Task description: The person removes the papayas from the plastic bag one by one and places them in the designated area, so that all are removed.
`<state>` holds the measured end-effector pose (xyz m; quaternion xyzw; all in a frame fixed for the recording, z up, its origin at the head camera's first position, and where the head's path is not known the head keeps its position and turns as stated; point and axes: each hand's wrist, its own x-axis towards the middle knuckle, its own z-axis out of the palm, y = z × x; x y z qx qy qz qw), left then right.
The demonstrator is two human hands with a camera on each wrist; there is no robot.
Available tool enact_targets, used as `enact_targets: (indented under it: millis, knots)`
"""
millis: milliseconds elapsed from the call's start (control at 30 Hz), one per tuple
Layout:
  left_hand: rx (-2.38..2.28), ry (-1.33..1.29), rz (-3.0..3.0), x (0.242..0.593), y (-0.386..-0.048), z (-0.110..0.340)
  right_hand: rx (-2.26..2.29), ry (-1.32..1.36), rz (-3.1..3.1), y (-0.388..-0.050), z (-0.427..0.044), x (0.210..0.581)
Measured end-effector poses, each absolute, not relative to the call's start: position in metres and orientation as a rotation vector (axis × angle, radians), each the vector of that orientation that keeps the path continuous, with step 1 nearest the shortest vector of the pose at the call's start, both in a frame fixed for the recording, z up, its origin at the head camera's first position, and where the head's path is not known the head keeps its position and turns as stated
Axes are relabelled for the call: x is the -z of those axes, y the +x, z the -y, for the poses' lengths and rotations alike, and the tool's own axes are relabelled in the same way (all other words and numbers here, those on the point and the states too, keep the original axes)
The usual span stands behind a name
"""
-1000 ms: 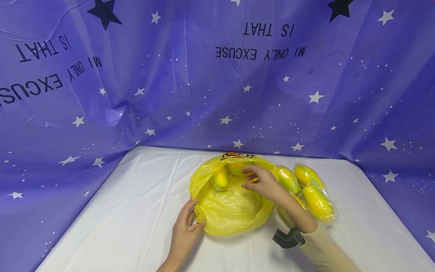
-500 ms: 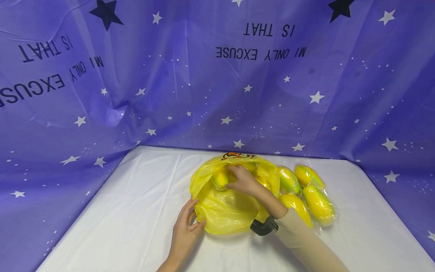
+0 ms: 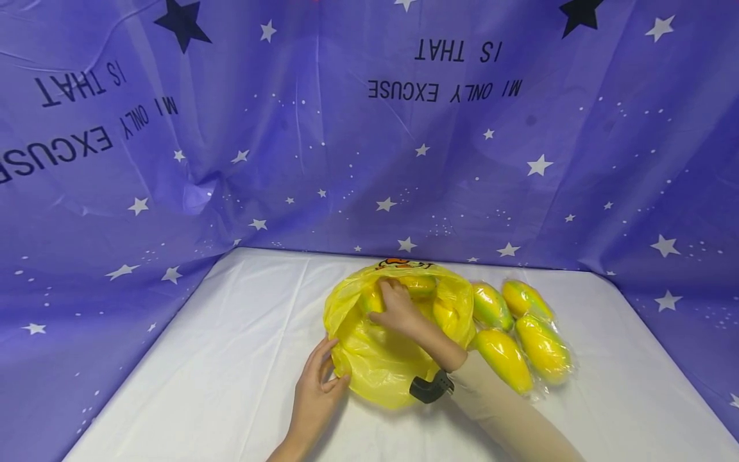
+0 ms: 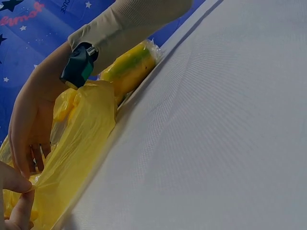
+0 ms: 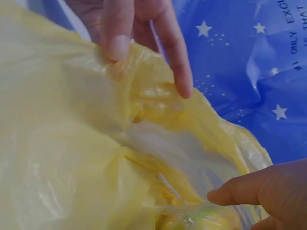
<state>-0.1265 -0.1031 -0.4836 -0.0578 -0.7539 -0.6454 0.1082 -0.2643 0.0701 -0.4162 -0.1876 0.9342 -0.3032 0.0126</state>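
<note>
A yellow plastic bag (image 3: 369, 378) lies with its mouth spread wide on the table. At its left rim my left hand (image 3: 317, 388) pinches the film; in the left wrist view thumb and finger meet on the bag (image 4: 81, 148). My right hand (image 3: 401, 314) is inside the bag, its bent fingers around a yellow-green mango (image 3: 369, 298) at the left. The right wrist view shows its thumb (image 5: 235, 190) over the clear wrapper of that mango (image 5: 206, 221); the other fingers are mostly hidden there. More mangoes (image 3: 421, 285) lie inside at the back and right.
Several wrapped mangoes (image 3: 543, 346) lie on the white-covered table (image 3: 248, 321) just right of the bag. A purple curtain (image 3: 323, 160) with stars hangs behind the table. A dark wrist device (image 3: 430, 388) is worn on the right forearm.
My right hand has moved left and deeper into the bag, from its right side to the mango at the left. The left hand stays at the rim.
</note>
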Motion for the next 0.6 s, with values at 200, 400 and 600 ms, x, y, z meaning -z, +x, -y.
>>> enact_targets:
  millis: [200,400,600]
  knots:
    - [1.898,-0.178,2.214,0.483,-0.126,0.103,0.82,-0.566,-2.985,-0.269,-0.064,0.415]
    - [1.908,-0.169,2.214,0.483,-0.127,0.102,0.744,-0.54,-3.061,-0.272,-0.059,0.414]
    - [1.896,-0.136,2.238,0.483,-0.127,0.102,0.746,-0.499,-3.088,-0.274,-0.057,0.416]
